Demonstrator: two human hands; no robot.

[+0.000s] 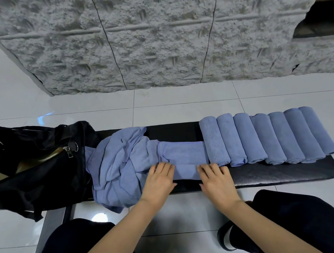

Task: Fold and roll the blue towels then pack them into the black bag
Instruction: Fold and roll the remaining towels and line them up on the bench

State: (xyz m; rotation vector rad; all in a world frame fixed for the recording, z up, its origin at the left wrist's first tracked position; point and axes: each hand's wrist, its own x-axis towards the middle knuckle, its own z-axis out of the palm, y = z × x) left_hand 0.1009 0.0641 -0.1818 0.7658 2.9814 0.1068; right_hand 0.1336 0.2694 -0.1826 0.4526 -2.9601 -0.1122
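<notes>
Blue towel (184,153), straight fingers (162,167) pressing it

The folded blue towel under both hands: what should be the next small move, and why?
Probably begin rolling the folded towel. It lies flat on the bench, the left hand and right hand press its near edge with straight fingers, and seven finished rolls lie beside it.

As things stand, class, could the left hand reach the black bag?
Probably yes: the bag lies open left of the left hand; only the loose towel pile lies between, low enough to reach over.
</notes>
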